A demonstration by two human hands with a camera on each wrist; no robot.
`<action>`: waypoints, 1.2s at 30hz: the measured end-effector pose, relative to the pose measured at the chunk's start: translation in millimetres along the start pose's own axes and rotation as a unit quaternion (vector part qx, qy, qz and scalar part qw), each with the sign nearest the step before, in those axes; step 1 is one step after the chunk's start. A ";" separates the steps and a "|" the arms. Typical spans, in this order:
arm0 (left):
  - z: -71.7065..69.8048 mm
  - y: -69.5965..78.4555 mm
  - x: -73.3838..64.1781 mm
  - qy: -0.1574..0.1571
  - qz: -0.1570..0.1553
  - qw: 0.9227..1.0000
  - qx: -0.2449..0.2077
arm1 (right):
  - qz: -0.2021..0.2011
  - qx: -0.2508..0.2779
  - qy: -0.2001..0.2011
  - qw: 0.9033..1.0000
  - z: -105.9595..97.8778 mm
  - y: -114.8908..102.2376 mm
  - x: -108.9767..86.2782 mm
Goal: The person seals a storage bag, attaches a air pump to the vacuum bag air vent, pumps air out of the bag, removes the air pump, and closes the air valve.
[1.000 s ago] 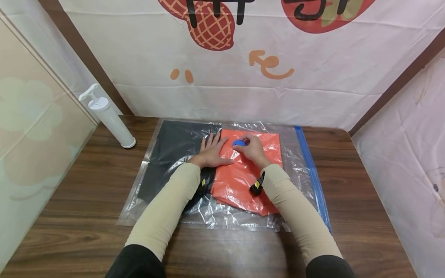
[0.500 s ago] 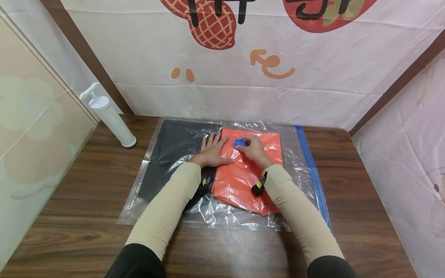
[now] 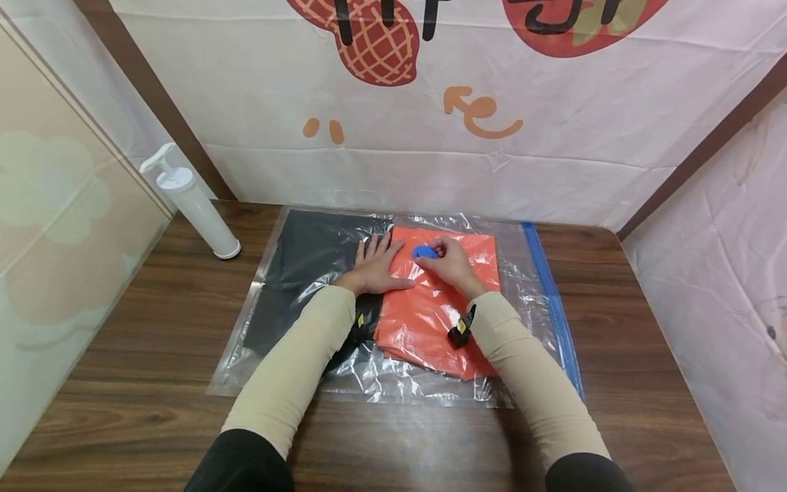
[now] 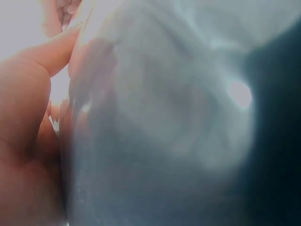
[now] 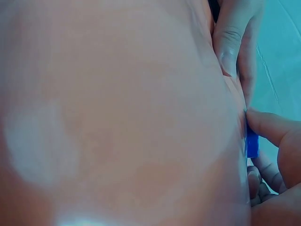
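Note:
A clear vacuum storage bag [image 3: 513,273] lies flat with a folded black item [image 3: 307,253] on its left and a folded orange-red item [image 3: 418,328] on its right. My left hand [image 3: 372,270] rests on the bag with fingers spread, across the border of black and orange. Beside it, my right hand [image 3: 455,265] pinches the round blue valve cap [image 3: 423,253] over the orange part. The right wrist view shows thumb and fingers at the edge of the blue cap [image 5: 252,142]. Blurred plastic fills most of the left wrist view, with the left thumb [image 4: 56,52] at its side.
A white hand pump [image 3: 199,215] stands at the back left of the wooden table [image 3: 154,342]. The bag's blue zip strip [image 3: 550,301] runs down its right side. A printed cloth [image 3: 393,171] hangs behind the table, and further cloth panels flank it.
The fingers of my right hand have shifted slightly around the blue valve cap. My left hand keeps its place on the bag, and the pump has not moved.

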State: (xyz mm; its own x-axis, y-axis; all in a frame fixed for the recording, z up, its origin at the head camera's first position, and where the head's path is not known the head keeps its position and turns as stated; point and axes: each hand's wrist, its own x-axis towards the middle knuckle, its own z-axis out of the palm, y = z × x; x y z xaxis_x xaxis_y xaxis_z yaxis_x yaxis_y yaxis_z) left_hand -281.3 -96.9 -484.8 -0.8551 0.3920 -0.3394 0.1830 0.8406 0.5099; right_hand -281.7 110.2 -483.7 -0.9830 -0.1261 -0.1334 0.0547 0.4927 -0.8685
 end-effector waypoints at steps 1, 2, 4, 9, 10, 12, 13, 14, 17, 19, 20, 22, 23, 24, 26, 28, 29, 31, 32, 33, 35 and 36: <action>-0.2 0.0 -0.1 0.000 -0.001 1.000 0.000 | -0.001 -0.002 0.000 1.000 0.1 -0.1 0.1; -0.4 0.1 -0.4 0.000 -0.001 1.000 -0.001 | -0.001 -0.004 0.000 1.000 0.1 -0.3 0.0; -1.1 0.6 -1.0 -0.002 -0.002 1.000 -0.001 | -0.001 -0.007 -0.002 1.000 -0.1 -0.7 -0.1; -1.9 1.8 -2.0 -0.001 -0.002 1.000 0.004 | -0.008 -0.017 0.001 1.000 -0.8 -1.5 -0.1; -1.9 2.0 -2.1 -0.001 -0.004 1.000 0.006 | -0.011 -0.019 0.001 1.000 -0.8 -1.2 0.3; -2.0 2.5 -3.2 -0.001 -0.006 1.000 0.008 | -0.013 -0.022 0.000 1.000 -0.7 -1.1 0.7; -2.0 2.7 -3.5 -0.001 -0.008 1.000 0.010 | -0.016 -0.023 0.000 1.000 -0.6 -1.1 1.0; -2.1 3.0 -3.8 0.000 -0.009 1.000 0.010 | -0.017 -0.024 0.000 1.000 -0.5 -0.8 1.3; -2.4 4.1 -4.8 -0.001 -0.009 1.000 0.012 | -0.016 -0.019 0.003 1.000 -0.2 -0.8 1.2; -2.3 4.6 -4.4 -0.002 -0.011 1.000 0.013 | -0.014 -0.011 0.006 1.000 -0.1 -1.0 0.7; -2.4 4.8 -4.5 -0.001 -0.010 1.000 0.013 | -0.012 -0.006 0.006 1.000 -0.1 -1.1 0.3; -2.3 4.9 -4.4 -0.002 -0.010 1.000 0.012 | -0.008 0.004 0.008 1.000 0.0 -1.5 -0.6; -2.1 4.6 -4.2 -0.002 -0.010 1.000 0.010 | -0.006 0.008 0.009 1.000 0.2 -1.5 -0.9; -2.1 4.5 -4.2 -0.002 -0.009 1.000 0.010 | -0.003 0.010 0.009 1.000 0.4 -1.2 -1.0; -1.9 4.0 -4.1 -0.002 -0.008 1.000 0.009 | -0.002 0.010 0.010 1.000 0.6 -1.1 -1.3; -1.5 3.9 -3.9 -0.002 -0.006 1.000 0.008 | -0.001 0.010 0.011 1.000 0.8 -1.1 -1.3; -1.3 3.7 -3.8 -0.001 -0.005 1.000 0.007 | -0.002 0.010 0.012 1.000 0.9 -1.2 -1.2; -1.0 3.3 -3.3 0.000 -0.005 1.000 0.006 | -0.004 0.002 0.013 1.000 0.8 -1.7 -1.3; -0.9 3.3 -3.1 0.001 -0.004 1.000 0.005 | -0.005 -0.002 0.014 1.000 0.8 -1.8 -1.2; -0.8 3.2 -2.8 0.002 -0.004 1.000 0.005 | -0.006 -0.007 0.016 1.000 0.8 -2.2 -1.1; -0.6 2.9 -2.2 0.002 -0.005 1.000 0.005 | -0.010 -0.016 0.017 1.000 0.7 -2.2 -0.9; -0.6 2.9 -1.9 0.001 -0.006 1.000 0.004 | -0.012 -0.021 0.018 1.000 0.6 -2.1 -0.7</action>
State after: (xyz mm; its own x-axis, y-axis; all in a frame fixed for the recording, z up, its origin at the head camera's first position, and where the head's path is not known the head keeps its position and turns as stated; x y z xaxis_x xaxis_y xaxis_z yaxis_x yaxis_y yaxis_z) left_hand -279.5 -95.5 -482.2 -0.8582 0.3817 -0.3431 0.1775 0.8480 0.4993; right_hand -281.0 108.7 -482.1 -0.9895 -0.1080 -0.0959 0.0250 0.5260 -0.8501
